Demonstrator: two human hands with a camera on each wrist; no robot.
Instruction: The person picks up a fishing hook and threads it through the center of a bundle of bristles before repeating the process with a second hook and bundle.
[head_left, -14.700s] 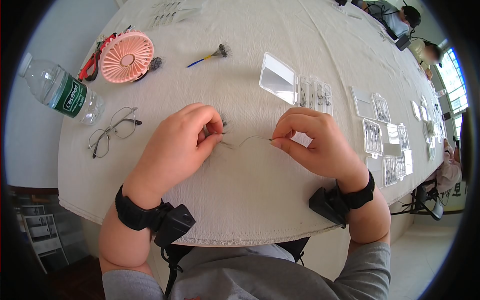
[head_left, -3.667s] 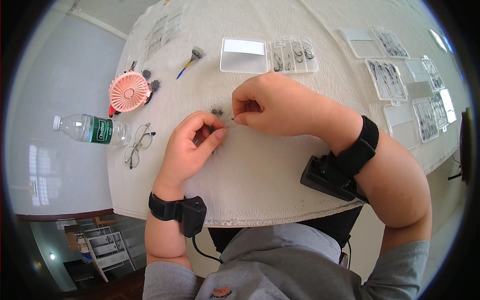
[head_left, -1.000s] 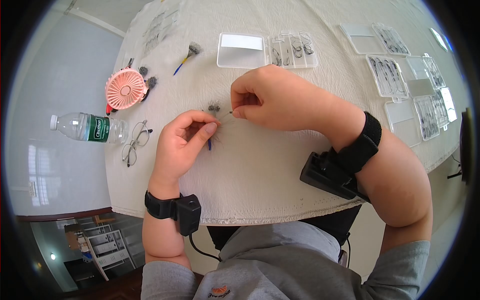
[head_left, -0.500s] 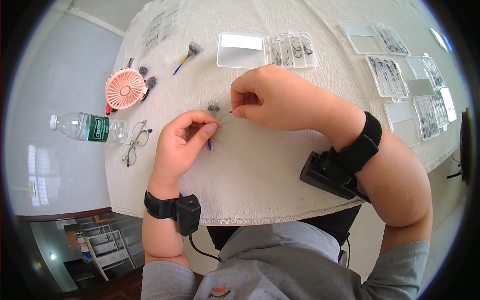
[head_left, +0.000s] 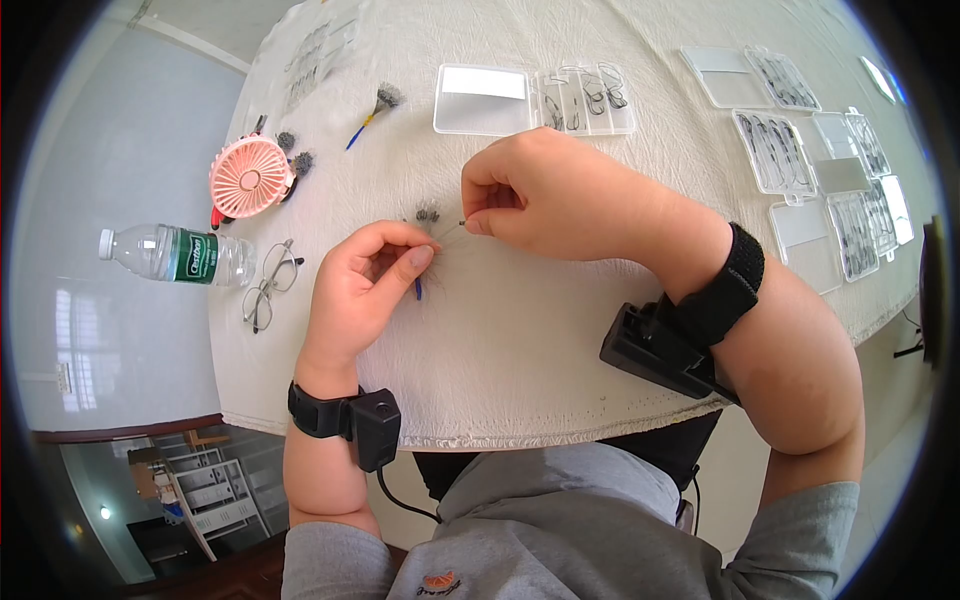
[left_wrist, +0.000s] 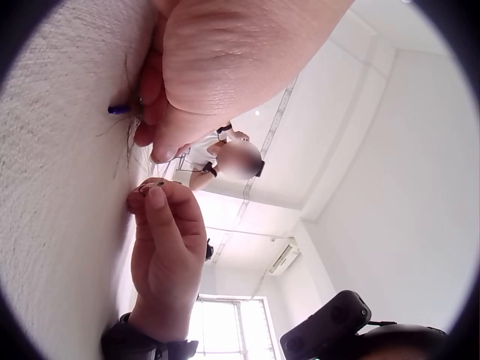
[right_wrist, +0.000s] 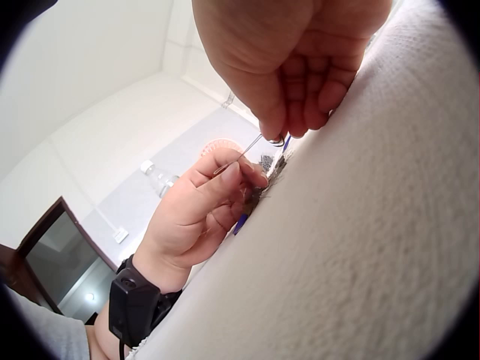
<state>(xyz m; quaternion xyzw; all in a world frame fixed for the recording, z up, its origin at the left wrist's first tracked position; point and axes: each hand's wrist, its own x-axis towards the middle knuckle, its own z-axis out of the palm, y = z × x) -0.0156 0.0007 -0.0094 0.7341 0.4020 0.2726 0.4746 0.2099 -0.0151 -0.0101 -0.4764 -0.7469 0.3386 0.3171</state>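
My left hand (head_left: 362, 290) pinches the end of a fine thread-like line (right_wrist: 248, 151) between thumb and forefinger. Just to its right, my right hand (head_left: 545, 200) holds a small shiny hook-like piece (right_wrist: 277, 142) at thumb and fingertip. The line runs across the short gap between both hands. Under my left fingers lies a bundle of fine dark strands with a bristly head (head_left: 428, 213); its blue end (head_left: 419, 290) pokes out below, and its middle is hidden by the hand.
An open clear compartment box (head_left: 585, 100) with curved hooks lies beyond my right hand. More such boxes (head_left: 775, 155) are at right. At left are a pink fan (head_left: 250, 177), a water bottle (head_left: 180, 256) and eyeglasses (head_left: 270, 287). A blue-handled bristly bundle (head_left: 375, 112) lies farther back.
Compared with the oldest frame, my right hand has come leftward, close to the left, and the head view has shifted. Over the last second both hands stay almost still.
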